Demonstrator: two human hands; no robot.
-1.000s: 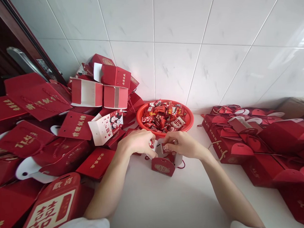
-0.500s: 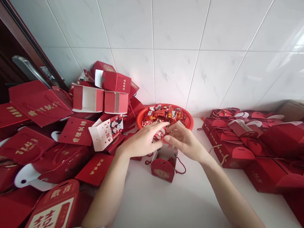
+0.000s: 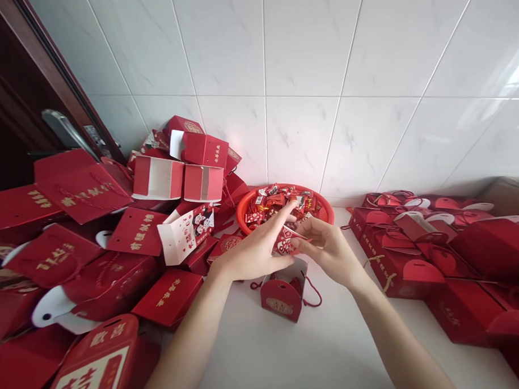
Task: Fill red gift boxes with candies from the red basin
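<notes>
- Red and white, a small patterned packet point(image 3: 284, 245) was up between the two hands, out of the open box point(image 3: 282, 298) and just in front of the plastic basket point(image 3: 326, 211)
- The right hand point(image 3: 329, 251) was partly closed, its thumb and bent fingers seeming to pinch the near edge of the packet
- The left hand point(image 3: 257, 251) was well open, fingers stretched forward and thumb held apart below them, alongside the packet; whether it touched the packet could not be told
- With the packet raised, the box stood on the counter point(image 3: 262, 359) with neither hand seen gripping it, its top unfastened, some red contents showing inside and its cord handle point(image 3: 316, 300) slack to the right
- Wrapped sweets point(image 3: 274, 202) filled much of the basket, behind the hands and near the tiled wall point(image 3: 301, 145)
- Loose red boxes point(image 3: 168, 298) lay heaped on the left, some open and tilted, while other red boxes point(image 3: 458, 303) sat packed together on the right
</notes>
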